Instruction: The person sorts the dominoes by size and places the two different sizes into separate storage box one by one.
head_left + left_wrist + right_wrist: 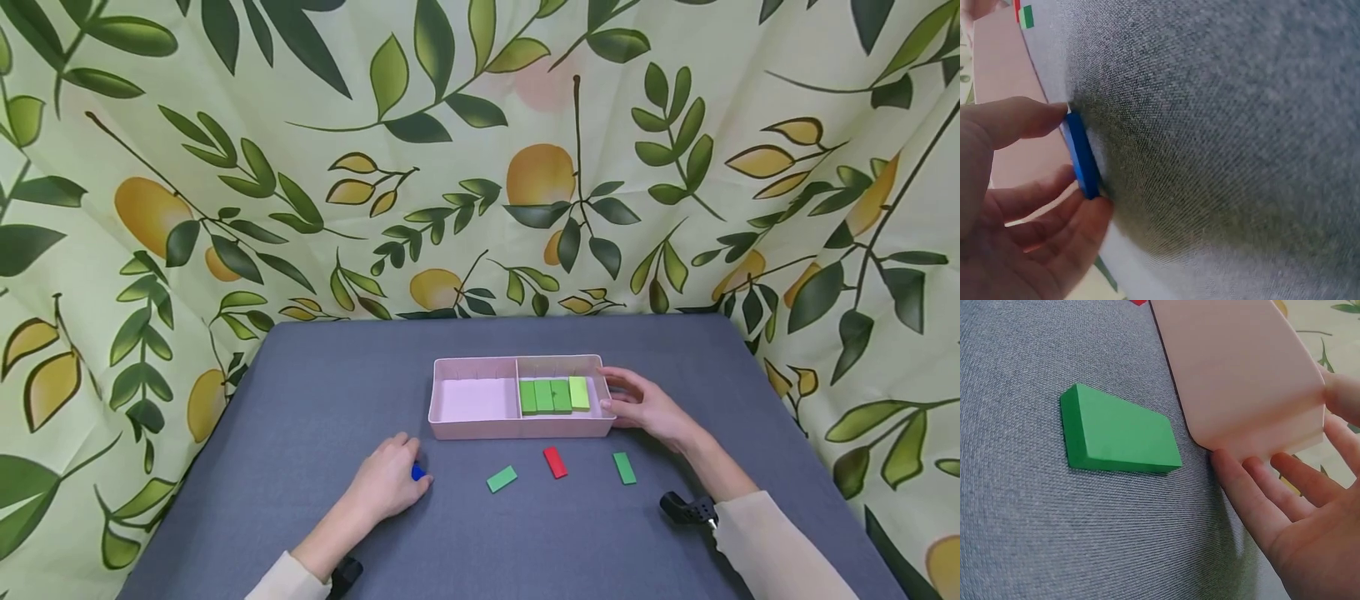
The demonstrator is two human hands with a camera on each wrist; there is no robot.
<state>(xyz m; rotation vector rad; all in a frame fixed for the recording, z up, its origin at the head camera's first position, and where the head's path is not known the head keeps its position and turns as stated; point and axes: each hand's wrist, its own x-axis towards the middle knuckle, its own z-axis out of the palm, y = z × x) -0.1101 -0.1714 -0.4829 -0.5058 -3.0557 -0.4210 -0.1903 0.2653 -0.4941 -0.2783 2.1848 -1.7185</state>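
My left hand pinches a blue rectangular block between thumb and fingertips, low over the table, left of a pink two-compartment box. The block stands on edge in the left wrist view; from the head most of it is hidden. My right hand holds the box's right end, its thumb at the rim and fingers against the end wall. Several green blocks and a yellow-green block stand side by side in the right compartment. The left compartment has a bare floor.
Before the box lie a light green block, a red block and a darker green block, apart from one another. The grey cloth-covered table ends at a leaf-patterned curtain.
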